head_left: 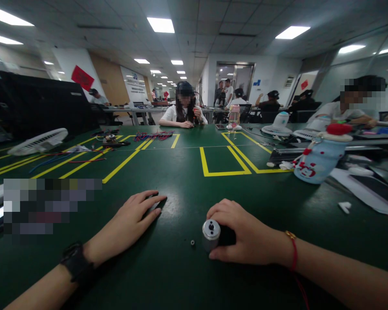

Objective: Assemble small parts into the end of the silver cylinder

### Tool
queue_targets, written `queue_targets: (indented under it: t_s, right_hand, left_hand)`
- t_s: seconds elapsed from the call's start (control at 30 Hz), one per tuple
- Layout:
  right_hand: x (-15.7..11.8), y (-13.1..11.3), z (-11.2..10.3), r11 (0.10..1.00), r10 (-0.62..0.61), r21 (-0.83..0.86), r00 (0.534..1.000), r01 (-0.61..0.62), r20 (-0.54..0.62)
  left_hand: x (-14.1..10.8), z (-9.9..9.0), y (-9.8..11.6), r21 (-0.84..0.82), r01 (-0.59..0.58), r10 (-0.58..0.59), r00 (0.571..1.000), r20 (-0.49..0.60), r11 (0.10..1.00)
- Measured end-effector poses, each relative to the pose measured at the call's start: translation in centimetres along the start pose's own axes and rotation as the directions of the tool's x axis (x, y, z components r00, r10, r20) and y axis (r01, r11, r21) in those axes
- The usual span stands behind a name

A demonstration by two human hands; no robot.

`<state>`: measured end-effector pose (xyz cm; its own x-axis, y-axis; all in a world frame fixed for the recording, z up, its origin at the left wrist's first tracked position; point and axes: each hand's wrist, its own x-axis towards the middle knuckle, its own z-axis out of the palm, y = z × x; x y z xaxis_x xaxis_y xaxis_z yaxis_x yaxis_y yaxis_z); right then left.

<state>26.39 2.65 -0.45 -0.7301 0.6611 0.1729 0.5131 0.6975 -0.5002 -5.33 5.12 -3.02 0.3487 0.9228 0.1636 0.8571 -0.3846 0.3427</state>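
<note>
A silver cylindrical motor [211, 236] stands upright on the green table [168, 280], its round top face with dark holes turned up. My right hand [237, 232] curls around its right side, thumb at the near side and fingers at the far side. Just left of the motor lies a tiny metal ring-like part [192, 243], touched by neither hand. My left hand [134, 219] rests on the table further left, fingers apart and holding nothing.
A light-blue bottle [321, 159] with a red top stands at the right, near a white piece [344, 207]. Wires [153, 136] and a white fan [39, 141] lie at the back left. A person [184, 107] sits across the table.
</note>
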Motion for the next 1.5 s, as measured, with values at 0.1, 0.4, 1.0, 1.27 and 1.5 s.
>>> queue_targets:
  t_s: [0.1,0.4,1.0,1.27,1.5]
  right_hand:
    - [0.0,0.1,0.0,1.000,-0.002,-0.004,1.000,0.002,0.001]
    - [0.2,0.3,0.2,1.000,-0.020,-0.022,1.000,0.020,-0.010]
    - [0.1,0.5,0.3,0.998,-0.050,-0.049,0.999,0.049,-0.021]
    - [0.2,0.6,0.4,0.996,-0.063,-0.059,0.998,0.062,-0.028]
    - [0.1,0.5,0.4,0.997,-0.060,-0.050,0.998,0.058,-0.025]
  left_hand:
    - [0.1,0.1,-0.4,0.014,-0.014,0.014,1.000,0.001,1.000]
    - [-1.3,0.3,3.3,-0.058,-0.121,0.124,0.991,0.051,0.991]
    - [0.4,-1.0,11.2,-0.369,-0.221,0.212,0.975,-0.065,0.903]
    - [0.5,-0.9,11.1,-0.393,-0.250,0.237,0.968,-0.083,0.885]
    - [0.4,-0.9,11.6,-0.411,-0.249,0.231,0.968,-0.096,0.877]
